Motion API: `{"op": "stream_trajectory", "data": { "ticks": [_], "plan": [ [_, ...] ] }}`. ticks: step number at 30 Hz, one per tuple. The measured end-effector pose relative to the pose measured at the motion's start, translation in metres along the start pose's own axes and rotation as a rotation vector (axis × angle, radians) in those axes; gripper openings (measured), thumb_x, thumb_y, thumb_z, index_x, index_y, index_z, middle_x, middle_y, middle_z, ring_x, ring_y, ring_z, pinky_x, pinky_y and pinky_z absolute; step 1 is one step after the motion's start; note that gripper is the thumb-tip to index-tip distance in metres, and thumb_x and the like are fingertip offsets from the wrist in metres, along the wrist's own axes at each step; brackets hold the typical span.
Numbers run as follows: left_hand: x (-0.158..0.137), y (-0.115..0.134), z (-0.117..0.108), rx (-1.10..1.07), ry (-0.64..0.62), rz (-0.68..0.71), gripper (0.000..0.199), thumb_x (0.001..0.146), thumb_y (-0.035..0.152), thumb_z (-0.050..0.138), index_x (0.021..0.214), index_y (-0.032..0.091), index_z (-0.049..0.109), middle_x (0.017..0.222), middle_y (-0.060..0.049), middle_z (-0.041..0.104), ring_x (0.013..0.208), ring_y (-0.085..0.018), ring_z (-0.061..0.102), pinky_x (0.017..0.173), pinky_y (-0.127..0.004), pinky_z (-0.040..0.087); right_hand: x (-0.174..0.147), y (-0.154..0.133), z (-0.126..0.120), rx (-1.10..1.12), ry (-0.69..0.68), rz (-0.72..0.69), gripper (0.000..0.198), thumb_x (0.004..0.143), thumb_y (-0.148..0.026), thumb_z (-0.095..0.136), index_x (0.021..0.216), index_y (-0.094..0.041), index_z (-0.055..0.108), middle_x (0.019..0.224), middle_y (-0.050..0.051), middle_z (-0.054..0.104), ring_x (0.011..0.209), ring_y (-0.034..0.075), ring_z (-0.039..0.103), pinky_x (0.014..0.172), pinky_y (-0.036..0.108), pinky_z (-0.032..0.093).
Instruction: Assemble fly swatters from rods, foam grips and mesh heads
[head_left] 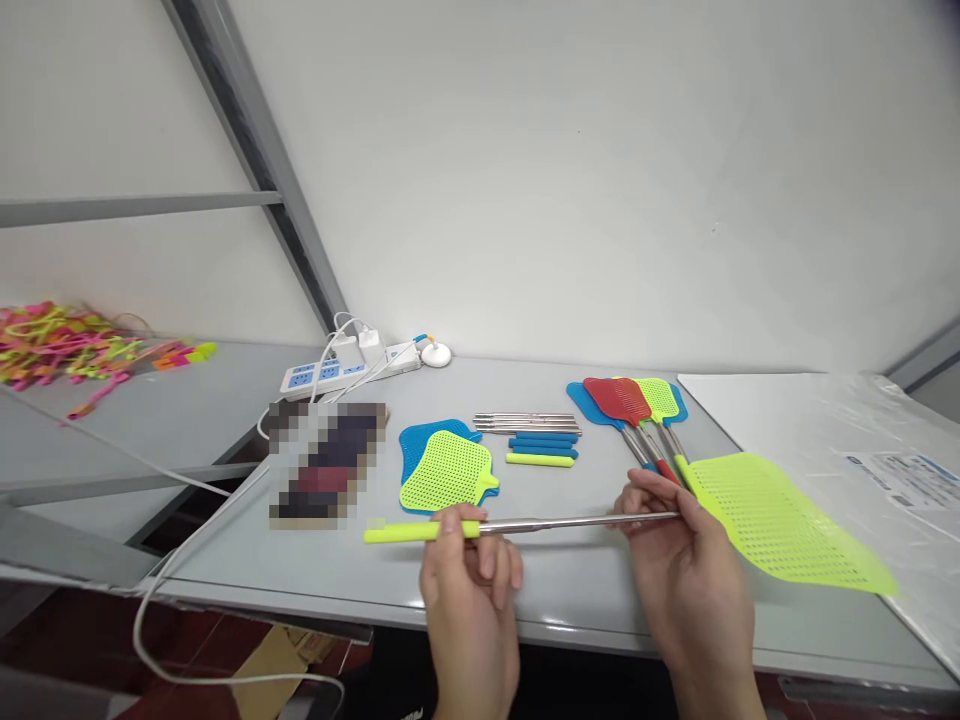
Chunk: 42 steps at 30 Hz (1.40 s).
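Left hand and right hand grip one lime swatter; one red swatter and one lime tube lie beyond.

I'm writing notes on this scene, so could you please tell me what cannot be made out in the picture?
In the head view:
- Joint of metal rod and held lime paddle: hidden by the right hand.
- Blue paddles under the loose lime paddle: partly covered by it.
- Printed label: text too small to read.
- Colourful pile: cut off by the left edge.
- Pixelated item: details masked by the blocks.
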<state>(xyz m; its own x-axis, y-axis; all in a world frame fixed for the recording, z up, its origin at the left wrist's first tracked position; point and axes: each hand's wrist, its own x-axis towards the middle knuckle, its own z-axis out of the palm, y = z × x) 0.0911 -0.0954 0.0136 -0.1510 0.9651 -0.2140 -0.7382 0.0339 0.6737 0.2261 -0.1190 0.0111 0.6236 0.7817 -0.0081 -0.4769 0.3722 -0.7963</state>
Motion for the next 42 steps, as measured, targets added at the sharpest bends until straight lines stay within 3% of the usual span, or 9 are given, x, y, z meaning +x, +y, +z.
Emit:
{"op": "stream_trajectory", "data": {
  "ticks": [2, 6, 12, 15, 19, 26, 33, 39, 42],
  "plan": [
    [-0.01, -0.013, 0.004, 0.011, -0.042, -0.073, 0.032, 0.089, 0.05, 0.064, 0.085, 0.019, 0.062, 0.05, 0.009, 0.038, 0.038, -0.005, 0.031, 0.041, -0.019, 0.035, -0.005, 0.005, 0.006, -0.043, -0.029, -0.056, 0.027, 0.091, -0.038, 0.057, 0.099, -0.02, 0.076, 0.103, 0.007, 0.069, 0.096, 0.022, 0.062, 0.09, 0.037, 0.049],
    [-0.023, -0.028, 0.01, 0.021, -0.16, -0.153, 0.036, 0.087, 0.055, 0.063, 0.086, 0.019, 0.061, 0.048, 0.008, 0.042, 0.038, -0.006, 0.035, 0.04, -0.019, 0.033, -0.021, 0.015, 0.02, -0.094, -0.197, 0.21, 0.044, 0.095, -0.053, 0.044, 0.119, -0.027, 0.07, 0.132, 0.007, 0.063, 0.122, 0.029, 0.056, 0.108, 0.047, 0.038],
    [-0.012, -0.008, 0.007, 0.025, -0.132, -0.101, 0.029, 0.091, 0.048, 0.061, 0.089, 0.019, 0.063, 0.051, 0.007, 0.044, 0.039, -0.006, 0.033, 0.042, -0.019, 0.036, -0.023, 0.017, 0.013, -0.177, -0.418, 0.198, 0.054, 0.091, -0.063, 0.048, 0.134, -0.033, 0.06, 0.14, 0.004, 0.057, 0.121, 0.028, 0.058, 0.109, 0.045, 0.037],
    [-0.004, 0.0, 0.003, 0.007, -0.137, -0.095, 0.026, 0.092, 0.045, 0.06, 0.088, 0.019, 0.064, 0.052, 0.007, 0.044, 0.04, -0.006, 0.033, 0.043, -0.02, 0.037, -0.019, 0.015, 0.01, -0.118, -0.275, 0.158, 0.063, 0.087, -0.069, 0.049, 0.13, -0.025, 0.063, 0.128, 0.009, 0.066, 0.114, 0.031, 0.062, 0.106, 0.047, 0.041],
    [0.003, 0.0, -0.002, 0.049, -0.165, -0.116, 0.029, 0.09, 0.044, 0.062, 0.087, 0.016, 0.067, 0.054, 0.004, 0.047, 0.044, -0.008, 0.039, 0.045, -0.021, 0.038, -0.019, 0.009, 0.017, -0.108, -0.032, 0.096, 0.043, 0.092, -0.051, 0.055, 0.119, -0.021, 0.069, 0.115, 0.009, 0.072, 0.108, 0.03, 0.066, 0.107, 0.048, 0.04],
    [-0.002, -0.005, 0.004, -0.015, -0.167, -0.159, 0.031, 0.093, 0.046, 0.06, 0.093, 0.016, 0.066, 0.048, 0.008, 0.039, 0.039, -0.004, 0.025, 0.04, -0.018, 0.024, -0.032, 0.014, 0.033, -0.001, -0.025, 0.057, 0.038, 0.093, -0.047, 0.056, 0.121, -0.025, 0.069, 0.134, 0.005, 0.063, 0.114, 0.027, 0.065, 0.103, 0.041, 0.048],
    [-0.008, -0.01, 0.0, 0.003, -0.167, -0.181, 0.031, 0.091, 0.047, 0.061, 0.091, 0.017, 0.068, 0.047, 0.007, 0.041, 0.04, -0.005, 0.029, 0.042, -0.018, 0.028, -0.035, 0.012, 0.031, 0.066, -0.023, 0.073, 0.039, 0.093, -0.052, 0.055, 0.118, -0.025, 0.069, 0.12, 0.006, 0.072, 0.107, 0.025, 0.069, 0.101, 0.042, 0.05],
    [0.014, 0.016, -0.018, 0.176, -0.282, -0.189, 0.026, 0.08, 0.039, 0.073, 0.093, 0.016, 0.074, 0.088, -0.005, 0.068, 0.049, -0.007, 0.047, 0.045, -0.02, 0.039, -0.009, -0.001, 0.02, 0.082, 0.016, 0.04, 0.038, 0.093, -0.042, 0.06, 0.117, -0.014, 0.068, 0.107, 0.013, 0.075, 0.1, 0.029, 0.071, 0.102, 0.053, 0.046],
    [0.023, 0.039, -0.015, 0.171, -0.337, -0.194, 0.035, 0.086, 0.046, 0.058, 0.092, 0.017, 0.076, 0.109, -0.014, 0.069, 0.075, -0.025, 0.064, 0.053, -0.034, 0.053, 0.003, -0.006, 0.02, 0.057, 0.009, -0.001, 0.037, 0.093, -0.042, 0.059, 0.109, -0.011, 0.071, 0.102, 0.014, 0.076, 0.099, 0.031, 0.071, 0.102, 0.055, 0.046]
  ]
}}
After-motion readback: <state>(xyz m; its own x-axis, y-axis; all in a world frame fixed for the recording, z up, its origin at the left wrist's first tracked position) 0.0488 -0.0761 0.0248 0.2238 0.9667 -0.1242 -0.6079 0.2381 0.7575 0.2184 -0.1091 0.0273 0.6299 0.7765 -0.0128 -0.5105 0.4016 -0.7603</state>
